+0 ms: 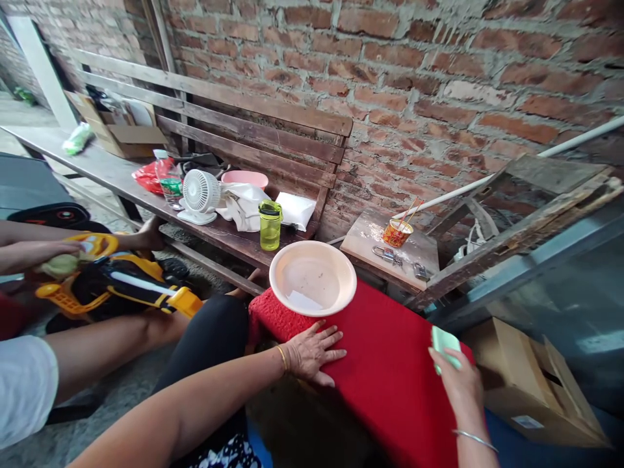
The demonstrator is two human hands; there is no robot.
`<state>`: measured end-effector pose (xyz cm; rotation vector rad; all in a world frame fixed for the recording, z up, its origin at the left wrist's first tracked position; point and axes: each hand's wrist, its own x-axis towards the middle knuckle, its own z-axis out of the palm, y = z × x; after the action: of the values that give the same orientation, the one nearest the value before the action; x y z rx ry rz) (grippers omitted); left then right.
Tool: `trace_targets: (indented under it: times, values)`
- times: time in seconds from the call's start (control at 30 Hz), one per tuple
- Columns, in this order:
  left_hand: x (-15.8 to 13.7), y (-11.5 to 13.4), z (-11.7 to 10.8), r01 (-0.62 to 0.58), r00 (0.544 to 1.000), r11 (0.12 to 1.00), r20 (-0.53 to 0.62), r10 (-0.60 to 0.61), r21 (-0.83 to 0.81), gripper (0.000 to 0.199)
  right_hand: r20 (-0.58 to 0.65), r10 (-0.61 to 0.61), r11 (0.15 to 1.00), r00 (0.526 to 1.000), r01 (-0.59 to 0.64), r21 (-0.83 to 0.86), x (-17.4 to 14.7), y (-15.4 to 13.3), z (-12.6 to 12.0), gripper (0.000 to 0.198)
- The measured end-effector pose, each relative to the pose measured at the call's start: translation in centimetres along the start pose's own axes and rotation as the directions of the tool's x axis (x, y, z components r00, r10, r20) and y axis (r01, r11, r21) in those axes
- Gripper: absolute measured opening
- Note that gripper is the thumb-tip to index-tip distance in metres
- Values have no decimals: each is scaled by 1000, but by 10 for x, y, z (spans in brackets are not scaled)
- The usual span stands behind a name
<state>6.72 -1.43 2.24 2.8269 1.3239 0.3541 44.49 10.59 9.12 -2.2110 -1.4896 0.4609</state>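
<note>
From where I stand, the brick wall [429, 97] is the biggest thing here, with the long wooden bench [112, 174] running along it. Take the basin as the dial's centre: the bench reaches off toward ten o'clock, and the red cover [370, 364] spreads toward four and five. The pale basin [331, 279] itself rests at the cover's far-left end, with something flat and white inside. At six o'clock the left hand [312, 352] lies palm down on the cloth, fingers well spread, gripping nothing I can see; its fingertips are just beside the basin's rim, though I can't tell whether they touch it. Toward four o'clock the right hand [458, 380] has its fingers bent around a pale green block [445, 340], with most of the block poking out beyond them, toward the hand's eleven o'clock. It looks light and unlikely to break, perhaps slippery if wet; stiff or soft, I can't tell. I'd pinch it by its two long sides, close to the near end.
</note>
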Motion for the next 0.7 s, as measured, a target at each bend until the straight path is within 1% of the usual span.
trace_targets:
  times: [0.03, 0.1, 0.17, 0.23, 0.27, 0.33, 0.4, 0.43, 0.5, 0.6, 0.7]
  values:
    - [0, 0, 0, -1, 1000, 1000, -1, 1, 4, 80, 25, -81, 997, 996, 81, 11, -7, -28, 15, 55]
    - [0, 1, -1, -3, 1000, 1000, -9, 3, 15, 81, 79, -221, 975, 972, 222, 1, -20, -80, 48, 54]
    - [-1, 1, 0, -6, 1000, 1000, -27, 6, 28, 81, 139, -311, 948, 940, 317, -27, -31, -122, 79, 49]
    - [-2, 1, 1, -10, 999, 999, -48, 12, 43, 79, 190, -371, 922, 909, 385, -42, -38, -152, 106, 44]
    - [-2, 1, 3, -14, 998, 999, -57, 16, 49, 78, 207, -388, 914, 898, 404, -39, -39, -162, 116, 42]
    - [-3, 1, 5, -15, 997, 998, -75, 20, 54, 77, 238, -409, 901, 881, 432, -48, -37, -172, 129, 39]
    - [-3, 1, 6, -14, 996, 999, -85, 18, 48, 78, 258, -402, 898, 878, 433, -75, -30, -170, 130, 40]
    - [-3, 1, 6, -14, 996, 999, -86, 18, 41, 78, 262, -384, 902, 885, 420, -97, -24, -164, 125, 41]
    - [-3, 1, 5, -18, 996, 1000, -83, 19, 21, 78, 254, -315, 920, 915, 360, -156, -10, -144, 106, 44]
    - [-2, 1, 3, -21, 997, 1000, -76, 20, -11, 79, 204, -151, 947, 967, 201, -249, 12, -94, 56, 52]
    - [-1, 1, 1, -13, 998, 999, -59, 12, -31, 79, 123, 47, 955, 991, -8, -298, 30, -19, 0, 60]
